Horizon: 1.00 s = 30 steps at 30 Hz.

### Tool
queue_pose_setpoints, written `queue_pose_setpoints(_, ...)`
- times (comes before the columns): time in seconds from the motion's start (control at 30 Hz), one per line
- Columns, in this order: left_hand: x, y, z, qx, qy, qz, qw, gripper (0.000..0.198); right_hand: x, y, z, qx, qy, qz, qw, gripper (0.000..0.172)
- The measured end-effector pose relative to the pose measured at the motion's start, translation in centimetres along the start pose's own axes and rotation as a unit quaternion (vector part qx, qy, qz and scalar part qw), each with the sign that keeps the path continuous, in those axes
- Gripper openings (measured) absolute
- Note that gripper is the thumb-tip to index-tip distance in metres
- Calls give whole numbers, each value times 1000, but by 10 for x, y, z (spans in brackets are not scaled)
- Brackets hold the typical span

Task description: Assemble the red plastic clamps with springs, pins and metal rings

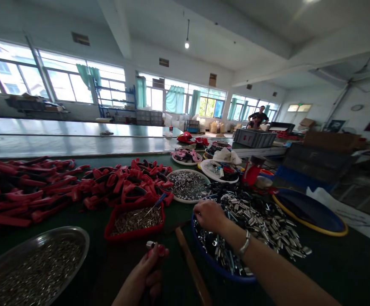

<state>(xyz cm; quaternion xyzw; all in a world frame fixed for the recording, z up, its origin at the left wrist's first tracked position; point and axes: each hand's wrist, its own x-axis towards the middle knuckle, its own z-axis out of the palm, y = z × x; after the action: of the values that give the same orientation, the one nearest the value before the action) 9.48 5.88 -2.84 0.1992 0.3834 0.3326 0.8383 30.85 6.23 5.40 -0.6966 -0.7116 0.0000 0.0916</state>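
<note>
Low in the middle, my left hand (148,272) is closed, thumb and fingers pinching a small silver metal piece (150,245); something red shows beside it at the fingertips. My right hand (210,216) reaches over the near left part of a blue basin (204,260) filled with shiny metal parts (224,250). Its fingers curl downward, and whatever they grip is hidden. Between the two hands lies a wooden handle (191,263), perhaps a hammer's. Just beyond my left hand stands a red tray (134,236) of small metal pins, a blue-handled screwdriver (160,199) resting in it.
Red-and-black plastic handles (117,182) are heaped at left. A metal bowl (84,244) of small parts sits front left. Beyond are a white dish (187,199) of metal rings and a grey crate (255,138). Loose springs (267,225) and a blue-yellow lid (309,210) lie right. Another person (259,115) is far back.
</note>
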Motion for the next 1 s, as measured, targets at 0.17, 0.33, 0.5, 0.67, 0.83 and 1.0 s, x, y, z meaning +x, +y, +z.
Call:
queue_pose_setpoints(0.17,5,-6,-4,-26,-12,-15,999,32,9,18,4,-84,-71,27,994,16)
queue_pose_setpoints(0.33,3,-6,-5,-13,-18,-12,1000,38,13,5,13,-103,-74,65,990,18)
queue_pose_setpoints(0.5,9,-3,-8,30,-11,-17,999,46,4,15,-10,-68,22,82,994,23)
queue_pose_setpoints(0.67,9,-1,-4,21,-13,-14,1000,43,-30,-17,-16,93,137,-38,985,31)
queue_pose_setpoints(0.83,0,-4,-2,15,-35,5,999,49,-56,-69,13,285,150,-158,933,26)
queue_pose_setpoints(1.0,-20,-3,-5,45,-120,23,992,55,-61,-81,20,228,160,-205,938,26)
